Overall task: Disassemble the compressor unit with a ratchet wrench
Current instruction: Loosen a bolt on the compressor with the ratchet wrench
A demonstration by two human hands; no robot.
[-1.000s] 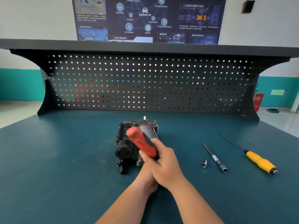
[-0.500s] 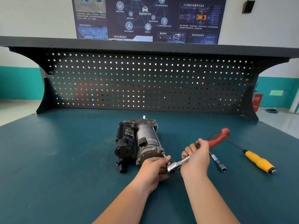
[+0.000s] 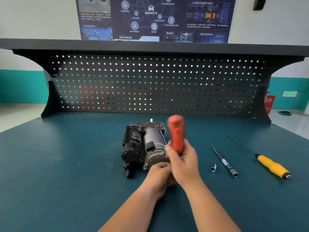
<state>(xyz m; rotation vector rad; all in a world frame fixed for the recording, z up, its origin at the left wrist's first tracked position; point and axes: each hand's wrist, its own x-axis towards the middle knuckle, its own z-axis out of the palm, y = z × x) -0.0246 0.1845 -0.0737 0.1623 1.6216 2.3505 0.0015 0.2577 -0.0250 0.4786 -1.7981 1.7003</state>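
- Head view: the compressor unit (image 3: 145,146) lay on the green table (image 3: 66,164), about mid-table and a little near of the pegboard (image 3: 150,84), its long axis running near to far.
- The right hand (image 3: 183,161) was wrapped round the lower part of the red handle of the ratchet wrench (image 3: 175,133). The handle stood nearly upright just right of the unit and was blurred.
- The left hand (image 3: 160,176) sat at the unit's near end, partly under the right hand, with its fingers curled. What they held, if anything, was hidden, so I could not tell its grip.
- The wrench head and the fastener it worked were covered by the hands. It was probably on a bolt at the unit's near right corner.
- Done so far, by my reading: little. The housing looked whole, and no freed bolt, cover or bracket lay on the table.
- To the right lay a small loose socket (image 3: 213,168), just beside it an extension bar (image 3: 224,162), and further right a yellow-handled screwdriver (image 3: 270,165), none of them in hand.
- Left to do, as I judged it: loosen this fastener, then the others, then part the sections.
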